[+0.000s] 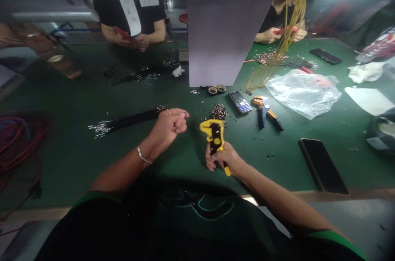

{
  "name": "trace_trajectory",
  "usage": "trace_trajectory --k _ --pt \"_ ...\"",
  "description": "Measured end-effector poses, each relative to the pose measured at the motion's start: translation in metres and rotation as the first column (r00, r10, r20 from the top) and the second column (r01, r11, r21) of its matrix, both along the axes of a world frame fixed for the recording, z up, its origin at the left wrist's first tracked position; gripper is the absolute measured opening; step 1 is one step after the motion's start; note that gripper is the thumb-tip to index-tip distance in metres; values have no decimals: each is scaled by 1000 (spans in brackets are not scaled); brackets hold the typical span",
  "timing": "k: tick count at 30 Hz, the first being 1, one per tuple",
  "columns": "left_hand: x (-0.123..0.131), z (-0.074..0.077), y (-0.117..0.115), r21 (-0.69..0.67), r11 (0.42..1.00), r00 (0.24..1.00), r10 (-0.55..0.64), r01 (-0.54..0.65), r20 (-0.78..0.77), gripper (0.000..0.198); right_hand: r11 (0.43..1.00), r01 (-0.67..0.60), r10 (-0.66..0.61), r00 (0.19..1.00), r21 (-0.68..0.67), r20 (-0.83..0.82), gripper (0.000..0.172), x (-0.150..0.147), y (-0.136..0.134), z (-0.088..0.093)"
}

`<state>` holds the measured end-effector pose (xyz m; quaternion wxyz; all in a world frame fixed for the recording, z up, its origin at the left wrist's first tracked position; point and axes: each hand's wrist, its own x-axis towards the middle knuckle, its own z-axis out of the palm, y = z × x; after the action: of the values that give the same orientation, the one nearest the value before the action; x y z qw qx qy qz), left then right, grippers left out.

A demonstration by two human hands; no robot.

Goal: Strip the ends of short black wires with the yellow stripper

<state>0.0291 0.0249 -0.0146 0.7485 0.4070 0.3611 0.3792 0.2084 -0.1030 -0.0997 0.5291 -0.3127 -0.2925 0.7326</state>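
My right hand (228, 158) is wrapped round the handles of a yellow and black wire stripper (217, 139), its head pointing up and away from me. My left hand (173, 123) is closed, thumb and fingers pressed together; whatever it may pinch is too small to make out. Just beyond and left of that hand lies a bundle of black wires (129, 121) with pale metal ends at its left. A small heap of copper-coloured bits (218, 111) sits on the green table behind the stripper's head.
A keypad phone (240, 102), an orange and blue wire stripper (266, 113), a clear plastic bag (305, 90) and a smartphone (324, 166) lie to the right. Two tape rolls (217, 89) sit below a hanging panel (222, 43). Red cable coils (21, 141) are at left. Co-workers sit opposite.
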Motion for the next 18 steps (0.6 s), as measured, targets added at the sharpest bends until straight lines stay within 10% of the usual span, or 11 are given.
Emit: trace_trajectory --k 4,18 --pt "-12 6 20 88 991 994 101 -105 48 5 961 264 -264 964 76 -16 14 25 5 20" --pt "-4 7 2 -38 999 990 14 -9 143 10 999 19 -21 998 26 55 19 9 3 20"
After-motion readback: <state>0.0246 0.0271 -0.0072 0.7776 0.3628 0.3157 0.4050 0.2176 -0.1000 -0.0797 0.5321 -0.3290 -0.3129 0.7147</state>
